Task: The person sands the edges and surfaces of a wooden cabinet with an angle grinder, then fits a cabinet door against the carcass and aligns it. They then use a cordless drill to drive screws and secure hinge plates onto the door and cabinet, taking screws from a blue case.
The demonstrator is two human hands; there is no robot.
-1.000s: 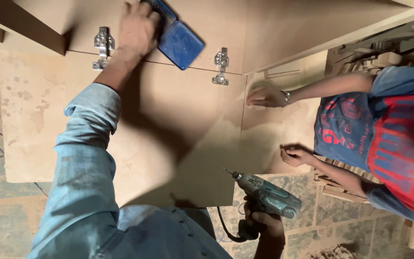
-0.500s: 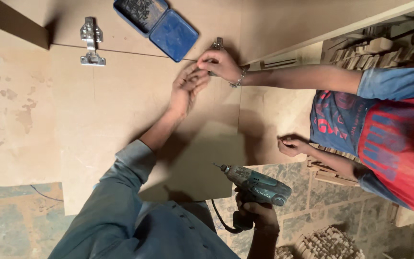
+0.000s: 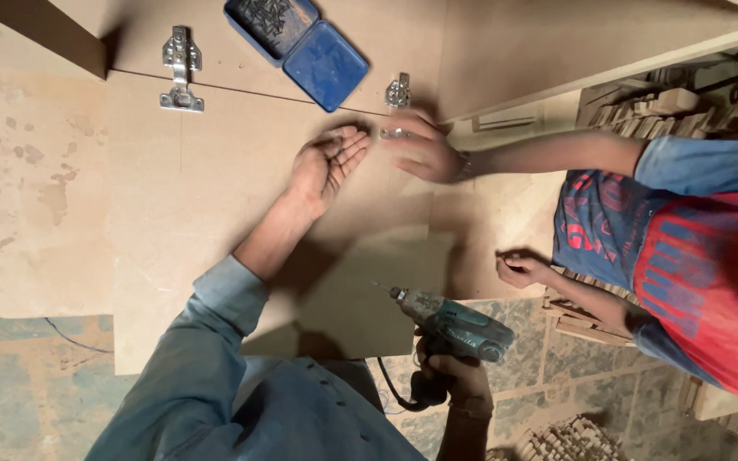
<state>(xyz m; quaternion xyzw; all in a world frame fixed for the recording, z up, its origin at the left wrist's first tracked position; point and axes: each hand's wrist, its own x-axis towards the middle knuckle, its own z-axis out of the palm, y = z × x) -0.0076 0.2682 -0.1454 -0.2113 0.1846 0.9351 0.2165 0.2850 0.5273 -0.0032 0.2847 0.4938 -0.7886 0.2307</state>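
Resting palm-up on the wooden board [image 3: 215, 196], the left hand [image 3: 326, 162] is lying with fingers spread and holding nothing. The right hand [image 3: 450, 384] is gripping the handle of a teal power drill [image 3: 454, 324] (bit pointing up-left), which is hovering just past the board's lower edge, over the tiled floor [image 3: 10, 376].

Edges and room: the board's near edge is running just above the drill; bare board is lying open to the left of the left hand as far as the first metal hinge [image 3: 181, 72]. A second hinge [image 3: 398, 90] is sitting near the seam with the upper panel [image 3: 557, 43].

Materials: the board is looking smooth and matte tan, with pale stains on its left part; both hinges are shiny stamped metal. An open blue tin [image 3: 301, 43], rectangular with rounded corners, is holding dark screws in one half.

Surroundings: a co-worker in a red and blue shirt is reaching in from the right; their upper hand [image 3: 424, 149] is blurred, just beside the left hand's fingertips and close to the second hinge, crowding that spot. Their other hand [image 3: 518, 269] is resting at the board's right edge. Wood offcuts [image 3: 642, 102] are lying piled beyond.
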